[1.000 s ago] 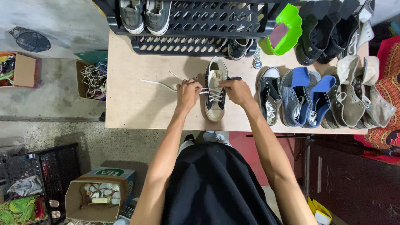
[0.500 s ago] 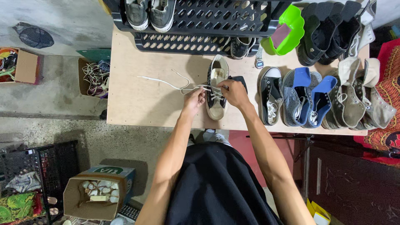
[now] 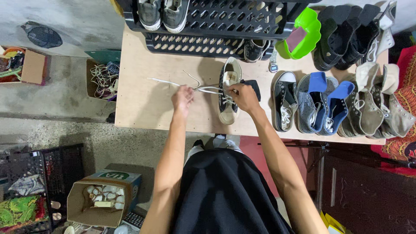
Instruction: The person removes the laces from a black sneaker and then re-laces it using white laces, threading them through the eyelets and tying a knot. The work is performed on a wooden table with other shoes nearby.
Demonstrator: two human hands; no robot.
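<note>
Shoe-repair workshop: plywood worktable, rows of sneakers, black plastic racks, concrete floor.

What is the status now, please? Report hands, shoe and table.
Left hand pulls white lace sideways. Right hand steadies sneaker. Other shoes sit apart, right side.

Grey concrete floor, stained; pale wooden tabletop; black slatted rack along its far edge.
</note>
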